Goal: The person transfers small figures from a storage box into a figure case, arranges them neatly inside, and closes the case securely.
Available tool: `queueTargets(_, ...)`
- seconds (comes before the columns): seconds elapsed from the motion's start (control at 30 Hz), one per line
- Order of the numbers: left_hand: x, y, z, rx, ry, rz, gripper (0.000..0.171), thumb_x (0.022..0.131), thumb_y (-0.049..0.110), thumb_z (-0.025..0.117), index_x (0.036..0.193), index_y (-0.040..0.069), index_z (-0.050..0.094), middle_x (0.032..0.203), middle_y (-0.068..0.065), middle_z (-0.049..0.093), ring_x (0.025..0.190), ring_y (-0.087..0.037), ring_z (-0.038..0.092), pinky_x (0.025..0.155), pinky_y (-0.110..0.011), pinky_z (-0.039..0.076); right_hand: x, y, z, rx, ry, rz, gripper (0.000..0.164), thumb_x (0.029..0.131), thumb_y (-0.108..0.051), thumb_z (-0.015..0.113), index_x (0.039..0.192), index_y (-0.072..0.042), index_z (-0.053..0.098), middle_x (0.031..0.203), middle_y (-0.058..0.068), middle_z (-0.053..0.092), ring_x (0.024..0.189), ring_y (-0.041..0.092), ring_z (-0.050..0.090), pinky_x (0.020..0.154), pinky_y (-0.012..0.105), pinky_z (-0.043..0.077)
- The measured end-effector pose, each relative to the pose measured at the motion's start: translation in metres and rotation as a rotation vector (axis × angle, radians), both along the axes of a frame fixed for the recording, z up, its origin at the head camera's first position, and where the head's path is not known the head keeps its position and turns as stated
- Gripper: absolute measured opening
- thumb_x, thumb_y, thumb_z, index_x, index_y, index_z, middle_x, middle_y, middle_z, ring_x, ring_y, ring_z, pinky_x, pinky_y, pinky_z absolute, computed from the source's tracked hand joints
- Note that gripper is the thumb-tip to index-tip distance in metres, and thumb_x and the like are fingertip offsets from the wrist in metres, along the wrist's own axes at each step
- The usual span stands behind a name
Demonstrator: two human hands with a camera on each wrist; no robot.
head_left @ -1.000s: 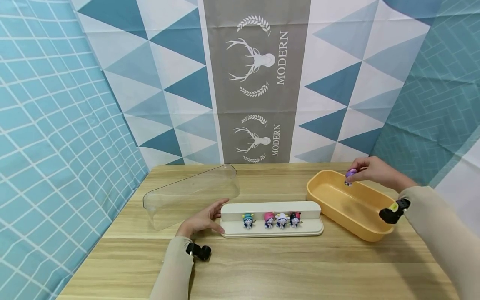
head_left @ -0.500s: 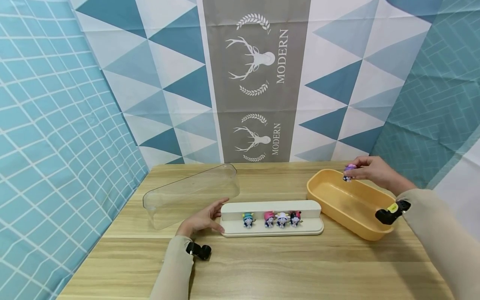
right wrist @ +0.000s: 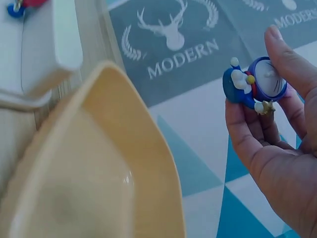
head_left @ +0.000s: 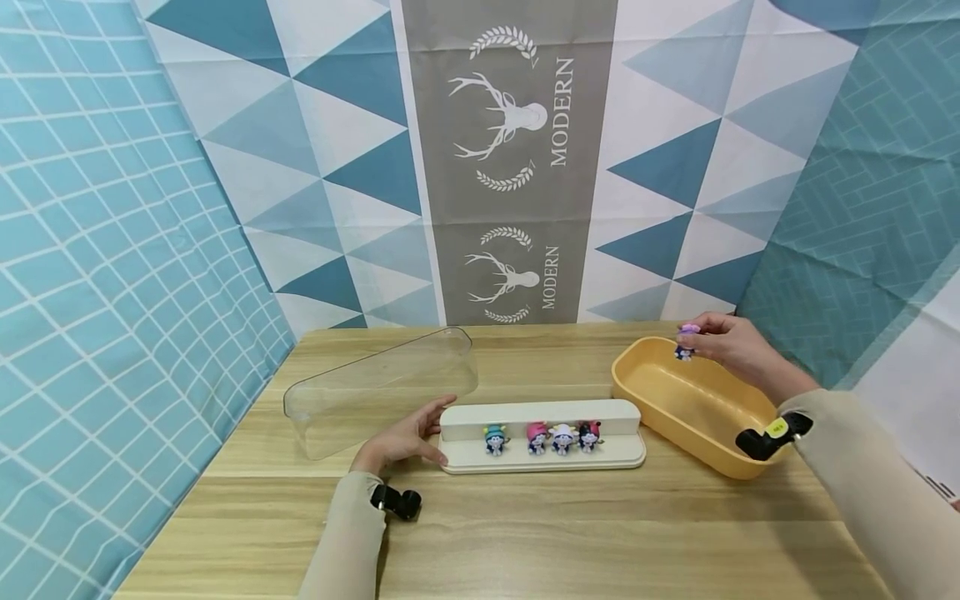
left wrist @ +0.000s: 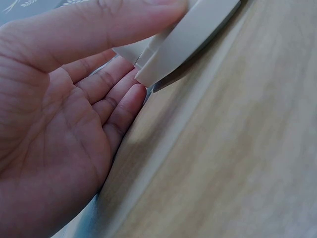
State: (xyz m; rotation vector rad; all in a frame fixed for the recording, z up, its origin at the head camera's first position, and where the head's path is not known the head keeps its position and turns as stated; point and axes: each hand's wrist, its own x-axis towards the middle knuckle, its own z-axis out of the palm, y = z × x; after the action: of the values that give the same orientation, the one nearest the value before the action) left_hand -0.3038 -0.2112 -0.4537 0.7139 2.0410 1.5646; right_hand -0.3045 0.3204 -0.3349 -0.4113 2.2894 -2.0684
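Note:
In the head view, a cream display stand [head_left: 465, 458] lies mid-table with several small figurines, among them a teal-hatted one [head_left: 495, 440] set apart from a pink-hatted one [head_left: 537, 438]. My left hand [head_left: 400, 435] holds the stand's left end, thumb at its front and fingers at the back. Over the far rim of a yellow tub [head_left: 686, 440], my right hand [head_left: 738, 348] pinches a purple-hatted figurine [head_left: 684, 343]. The right wrist view shows that figurine's blue body [right wrist: 231, 85] and its gold star [right wrist: 267, 107], gripped between thumb and fingers.
A transparent cover [head_left: 386, 379] lies on the wooden table [head_left: 525, 533], behind my left hand. The tub's near-left wall stands close to the stand's right end. Patterned cloth [head_left: 517, 192] hangs along the back, and blue checked cloth [head_left: 112, 292] on the left.
My right hand has moved slightly left with the purple-hatted figurine, which now hangs more upright. My left hand stays at the stand's end.

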Motion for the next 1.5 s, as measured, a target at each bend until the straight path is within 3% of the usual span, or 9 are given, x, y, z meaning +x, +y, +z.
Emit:
queueTargets(0.17,0.0,0.0,0.0,0.003,-0.005,0.001,0.108,0.077,-0.011,0.078,0.16,0.004,0.01,0.155,-0.027,0.028,0.132,-0.036,0.043,0.1,-0.037,0.047,0.008,-0.012,-0.002,-0.047,0.022,-0.001,0.014,0.094,-0.002,0.067,0.089,-0.013,0.072,0.087,-0.004,0.069,0.079,0.008,0.064,0.073,0.02,0.054)
queueTargets(0.4,0.0,0.0,-0.001,0.009,-0.006,-0.001,0.108,0.077,-0.012,0.078,0.16,0.004,0.01,0.156,-0.027,0.027,0.131,-0.035,0.044,0.1,-0.037,0.047,0.017,-0.03,-0.008,-0.265,0.101,0.129,0.016,0.094,0.007,0.063,0.09,-0.006,0.071,0.087,0.002,0.069,0.079,0.011,0.065,0.074,0.023,0.055)
queueTargets(0.57,0.0,0.0,-0.002,0.011,-0.005,-0.001,0.107,0.077,-0.012,0.078,0.16,0.004,0.011,0.156,-0.027,0.027,0.131,-0.035,0.044,0.1,-0.037,0.046,0.023,-0.04,-0.012,-0.313,0.093,0.117,0.018,0.094,0.007,0.062,0.09,-0.007,0.073,0.087,0.002,0.068,0.079,0.012,0.065,0.075,0.023,0.055)
queueTargets(0.77,0.0,0.0,-0.001,0.008,-0.005,0.001,0.108,0.077,-0.011,0.078,0.159,0.003,0.01,0.156,-0.027,0.028,0.132,-0.037,0.043,0.1,-0.036,0.046,0.03,-0.049,-0.013,-0.279,0.052,0.062,0.023,0.095,0.006,0.06,0.089,-0.012,0.073,0.088,-0.001,0.066,0.079,0.01,0.063,0.075,0.023,0.055)
queueTargets(1.0,0.001,0.001,0.001,0.005,-0.013,0.004,0.108,0.077,-0.012,0.078,0.159,0.003,0.01,0.155,-0.027,0.028,0.132,-0.037,0.043,0.101,-0.037,0.046,0.036,-0.057,-0.023,-0.24,0.018,-0.006,0.014,0.092,0.0,0.068,0.085,-0.012,0.07,0.088,-0.003,0.064,0.08,0.009,0.062,0.076,0.022,0.054)
queueTargets(1.33,0.001,0.001,0.0,0.02,-0.015,-0.002,0.107,0.077,-0.014,0.077,0.159,0.003,0.01,0.154,-0.028,0.03,0.132,-0.038,0.043,0.098,-0.035,0.048,0.043,-0.072,-0.043,-0.04,0.082,-0.054,0.012,0.091,0.001,0.07,0.088,-0.011,0.069,0.088,-0.004,0.064,0.08,0.009,0.061,0.074,0.02,0.054)
queueTargets(1.5,0.001,0.001,0.0,0.02,-0.024,0.003,0.107,0.077,-0.015,0.076,0.159,0.003,0.011,0.153,-0.028,0.032,0.132,-0.036,0.045,0.097,-0.035,0.048,0.047,-0.078,-0.052,0.048,0.083,-0.105,0.005,0.09,-0.003,0.073,0.092,-0.004,0.068,0.089,-0.005,0.063,0.08,0.01,0.059,0.072,0.02,0.054)
